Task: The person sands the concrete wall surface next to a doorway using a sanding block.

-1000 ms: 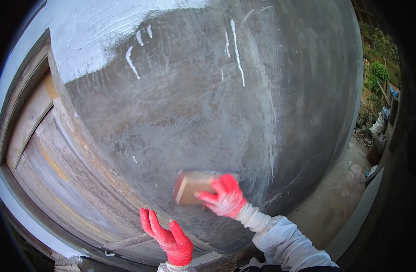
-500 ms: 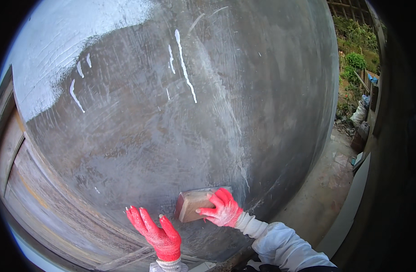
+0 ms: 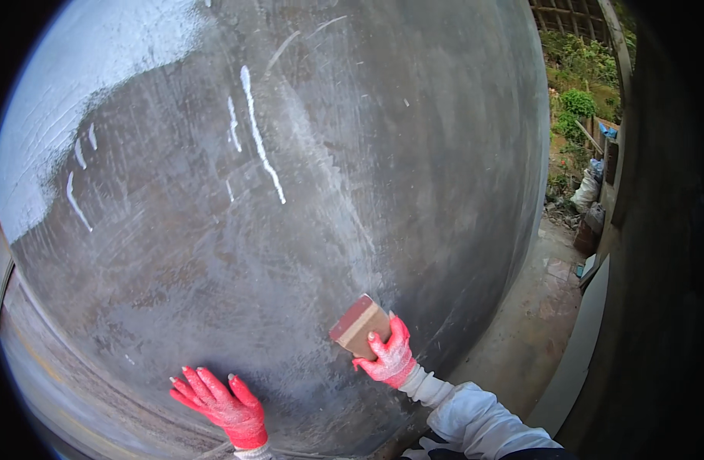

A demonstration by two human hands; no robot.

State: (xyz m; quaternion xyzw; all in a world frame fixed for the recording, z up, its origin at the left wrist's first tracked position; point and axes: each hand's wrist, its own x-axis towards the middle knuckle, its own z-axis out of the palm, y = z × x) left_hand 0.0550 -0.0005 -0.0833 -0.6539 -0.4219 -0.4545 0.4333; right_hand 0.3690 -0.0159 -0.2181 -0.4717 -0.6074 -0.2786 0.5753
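In my right hand (image 3: 388, 354), gloved in red-coated fabric, is a tan sanding block (image 3: 365, 326) with a dark red end. Its tilted upper end points up and left, close against the grey wall (image 3: 237, 268); whether its face touches is hidden. My thumb and fingers wrap round its lower right part. My left hand (image 3: 220, 406), in a matching glove with fingertips bare, is open and spread at the lower left. It holds nothing and is in front of the wall; I cannot tell whether the palm presses on it.
White paint (image 3: 83, 69) covers the wall's upper left, with several white drips (image 3: 261, 146) to the right of it. Brown wooden boards (image 3: 76, 383) run along the lower left. A concrete walkway (image 3: 521, 330) at right leads past white sacks (image 3: 586, 192) toward green plants (image 3: 578, 103).
The sanding block has turned from lying nearly level to tilted, and moved slightly right and up. My left hand has shifted left and down. The view has shifted too.
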